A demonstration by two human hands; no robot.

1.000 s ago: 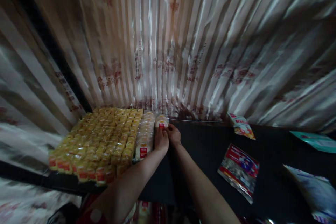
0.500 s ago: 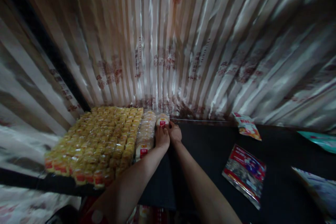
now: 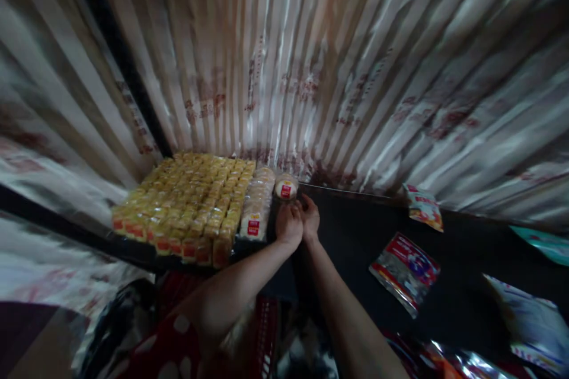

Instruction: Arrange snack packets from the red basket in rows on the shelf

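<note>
The round packet (image 3: 285, 188) lies just beyond the left hand (image 3: 288, 225) and right hand (image 3: 310, 219), their grip too dim to tell.

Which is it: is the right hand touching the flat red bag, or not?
Apart. The head view shows black surface between the right hand and the red bag.

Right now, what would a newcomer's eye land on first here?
Probably the big block of yellow wrapped packs, in rows on the left of the black surface. Next, the left hand and right hand, close together near a round white pack at mid-frame. Behind everything, shiny striped sheeting fills the upper half.
</note>
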